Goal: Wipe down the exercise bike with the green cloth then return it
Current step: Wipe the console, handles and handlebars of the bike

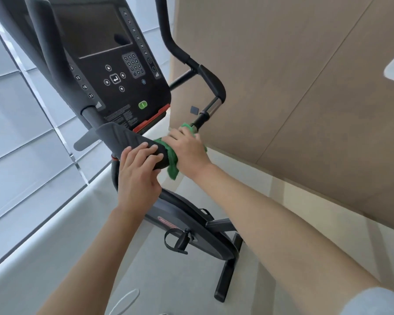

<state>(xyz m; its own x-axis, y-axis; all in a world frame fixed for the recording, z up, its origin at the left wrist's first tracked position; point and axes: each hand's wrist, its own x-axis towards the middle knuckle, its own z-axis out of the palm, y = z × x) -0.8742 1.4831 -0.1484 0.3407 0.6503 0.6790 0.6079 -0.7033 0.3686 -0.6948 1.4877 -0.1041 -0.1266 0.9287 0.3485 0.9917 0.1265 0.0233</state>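
Closest to the camera are two bare forearms reaching out over the pale floor (55, 246), and both hands are up on the exercise bike (191, 226) at handlebar level. The left hand (138, 176) lies on the dark padded armrest (127, 142) below the console, fingers mostly straight and draped over its top edge, so it looks like it's just steadying things, not really gripping. The right hand (187, 148) is just beside it, palm down on the green cloth (172, 164), pressing it onto the bar where the armrest meets the right handlebar (210, 87). The cloth is bunched under that palm: a corner hangs below the wrist and a bit pokes out past the fingertips. Can't really tell if the fingers curl around the bar or just press flat. Progress-wise I'd say we're mid-wipe, somewhere in the handlebar area. No way to judge from here which parts are already clean. Further back, the console (114, 71) with its dark screen and buttons, the upper grips, and the pedal (180, 242) and frame below may all still need a pass. After that the cloth has to go back, and its spot isn't in view.
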